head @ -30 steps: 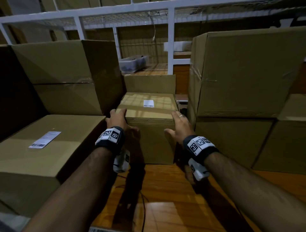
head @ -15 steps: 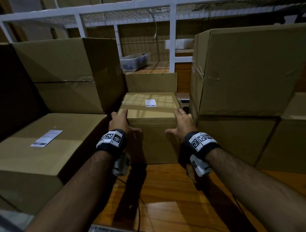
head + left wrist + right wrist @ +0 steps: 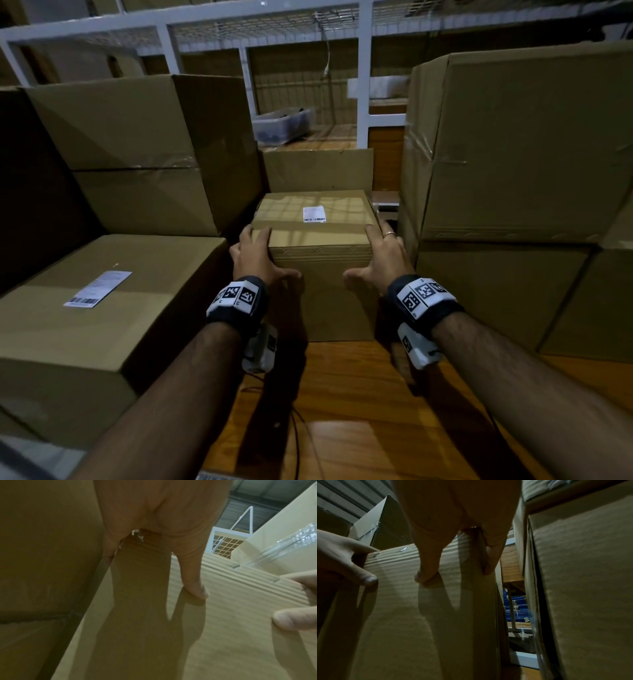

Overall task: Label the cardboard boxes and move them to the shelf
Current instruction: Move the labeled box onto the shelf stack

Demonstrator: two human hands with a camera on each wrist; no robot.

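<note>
— Moved much since a second ago? 
— Barely; both hands stay on the box [image 3: 317, 240], which sits on the shelf's wooden floor [image 3: 359, 411] between bigger cartons, label [image 3: 314, 214] on top.
— Head view? 
— Left hand [image 3: 255, 255] and right hand [image 3: 383, 257] clasp its near top corners.
— Wrist views? 
— Left: fingers down one side, thumb [image 3: 197, 588] across the front. Right: thumb [image 3: 426, 573] likewise.
</note>
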